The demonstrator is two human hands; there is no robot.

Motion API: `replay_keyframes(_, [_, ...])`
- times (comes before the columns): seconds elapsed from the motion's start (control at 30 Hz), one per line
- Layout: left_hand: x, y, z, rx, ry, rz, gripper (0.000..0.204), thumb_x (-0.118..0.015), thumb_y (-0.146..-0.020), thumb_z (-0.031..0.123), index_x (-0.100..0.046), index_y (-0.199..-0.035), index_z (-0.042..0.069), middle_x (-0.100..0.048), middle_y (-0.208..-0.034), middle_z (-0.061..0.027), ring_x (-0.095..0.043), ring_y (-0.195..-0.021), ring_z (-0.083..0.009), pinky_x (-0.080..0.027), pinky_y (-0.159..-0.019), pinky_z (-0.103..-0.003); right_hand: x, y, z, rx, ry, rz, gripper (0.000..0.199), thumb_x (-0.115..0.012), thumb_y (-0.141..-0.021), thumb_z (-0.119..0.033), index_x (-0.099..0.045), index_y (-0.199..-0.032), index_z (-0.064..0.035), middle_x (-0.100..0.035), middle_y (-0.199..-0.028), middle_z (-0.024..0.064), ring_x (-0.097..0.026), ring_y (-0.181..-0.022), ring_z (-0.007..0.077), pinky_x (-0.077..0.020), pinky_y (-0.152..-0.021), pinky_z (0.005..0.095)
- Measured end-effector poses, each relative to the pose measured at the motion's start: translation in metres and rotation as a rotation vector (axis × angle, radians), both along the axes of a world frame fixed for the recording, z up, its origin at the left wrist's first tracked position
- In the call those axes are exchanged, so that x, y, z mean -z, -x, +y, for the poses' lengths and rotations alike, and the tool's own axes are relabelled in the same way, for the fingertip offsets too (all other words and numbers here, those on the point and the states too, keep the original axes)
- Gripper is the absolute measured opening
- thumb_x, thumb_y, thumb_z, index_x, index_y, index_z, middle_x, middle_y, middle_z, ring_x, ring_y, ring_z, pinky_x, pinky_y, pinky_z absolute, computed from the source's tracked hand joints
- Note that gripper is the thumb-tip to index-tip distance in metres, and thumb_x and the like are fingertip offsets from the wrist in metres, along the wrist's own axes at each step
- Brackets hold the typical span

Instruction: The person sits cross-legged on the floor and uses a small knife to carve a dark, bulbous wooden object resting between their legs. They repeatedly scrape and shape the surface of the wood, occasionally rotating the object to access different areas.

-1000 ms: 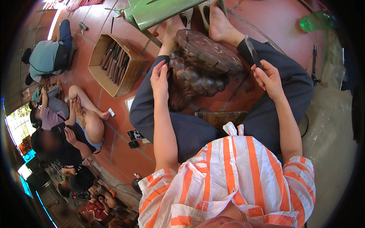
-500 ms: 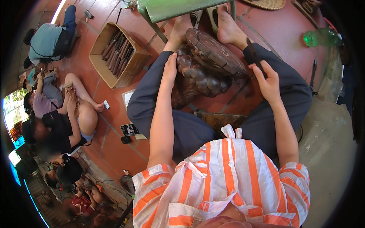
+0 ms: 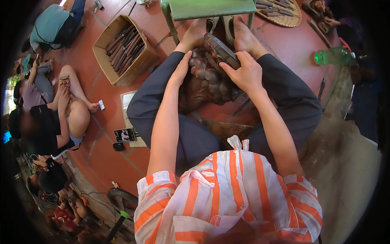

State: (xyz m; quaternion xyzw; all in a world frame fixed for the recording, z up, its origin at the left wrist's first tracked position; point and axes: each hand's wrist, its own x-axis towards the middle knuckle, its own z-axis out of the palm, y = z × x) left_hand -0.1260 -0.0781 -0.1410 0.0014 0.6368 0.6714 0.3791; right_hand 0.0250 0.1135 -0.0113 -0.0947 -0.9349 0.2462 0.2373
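A dark brown carved wooden block [image 3: 208,79] with rounded relief shapes stands on the red tiled floor between my knees and bare feet. My left hand [image 3: 181,68] rests flat against its left side. My right hand [image 3: 242,71] lies over its upper right edge, fingers curled on the wood. Both forearms reach down from my orange and white striped shirt. I sit with dark trousers on.
A green stool [image 3: 209,9] stands just beyond my feet. A cardboard box of wooden-handled chisels [image 3: 124,48] sits at the left. A round woven tray with tools [image 3: 280,11] and a green plastic bottle [image 3: 332,56] lie at the right. A phone [image 3: 124,134] lies on the floor; other people sit at the left.
My right hand has moved from the right edge of the carving in onto its top. The left hand stays on the left side. The view has tilted down.
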Motion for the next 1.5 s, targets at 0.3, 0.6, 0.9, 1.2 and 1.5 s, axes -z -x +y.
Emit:
replay_keyframes(0.3, [-0.053,-0.047,0.019,0.024,0.118,0.231,0.055,-0.049,-0.094,0.043,-0.046,-0.129,0.001,-0.053,-0.123,-0.0116,-0.046,-0.116,-0.019,-0.032,-0.102,-0.031,0.019,-0.058,0.014,-0.054,0.134,0.155,0.034,-0.08,-0.069,-0.024,-0.06,-0.086,-0.0012,-0.057,-0.074,0.0125,-0.059,-0.065,0.0311,-0.0474,-0.058,0.037])
replay_keyframes(0.6, [-0.045,-0.052,0.033,0.041,0.244,0.363,0.073,-0.058,-0.089,0.046,-0.037,-0.139,-0.004,-0.055,-0.127,-0.0213,-0.051,-0.12,-0.0258,-0.037,-0.101,-0.033,0.052,-0.102,0.019,-0.041,0.367,0.243,0.033,-0.076,-0.074,-0.024,-0.06,-0.087,0.0012,-0.052,-0.067,0.011,-0.055,-0.06,0.0256,-0.0441,-0.057,0.0325])
replay_keyframes(0.9, [-0.045,-0.052,0.034,0.073,0.24,0.293,0.061,-0.052,-0.09,0.04,-0.044,-0.136,0.0,-0.052,-0.13,-0.016,-0.047,-0.12,-0.0225,-0.034,-0.102,-0.03,0.05,-0.103,0.014,0.145,0.7,0.134,0.019,-0.063,-0.084,-0.018,-0.06,-0.083,0.0011,-0.046,-0.056,0.0047,-0.046,-0.053,0.0127,-0.0407,-0.055,0.027])
replay_keyframes(1.2, [-0.043,-0.05,0.032,-0.007,0.205,0.291,0.057,-0.054,-0.088,0.031,-0.044,-0.135,0.001,-0.054,-0.125,-0.0192,-0.052,-0.114,-0.0244,-0.039,-0.098,-0.032,0.056,-0.095,0.02,0.056,0.584,0.26,0.014,-0.061,-0.083,-0.012,-0.059,-0.081,0.0012,-0.045,-0.056,0.0044,-0.044,-0.05,0.0121,-0.0396,-0.052,0.0263])
replay_keyframes(1.5, [-0.065,-0.056,0.036,-0.263,0.091,0.475,0.049,-0.053,-0.089,0.018,-0.045,-0.133,-0.003,-0.057,-0.119,-0.0157,-0.054,-0.105,-0.0174,-0.043,-0.091,-0.03,0.064,-0.046,0.061,-0.142,0.428,0.253,0.018,-0.056,-0.083,-0.017,-0.059,-0.082,0.0002,-0.05,-0.065,0.0145,-0.052,-0.058,0.0306,-0.0418,-0.056,0.0348])
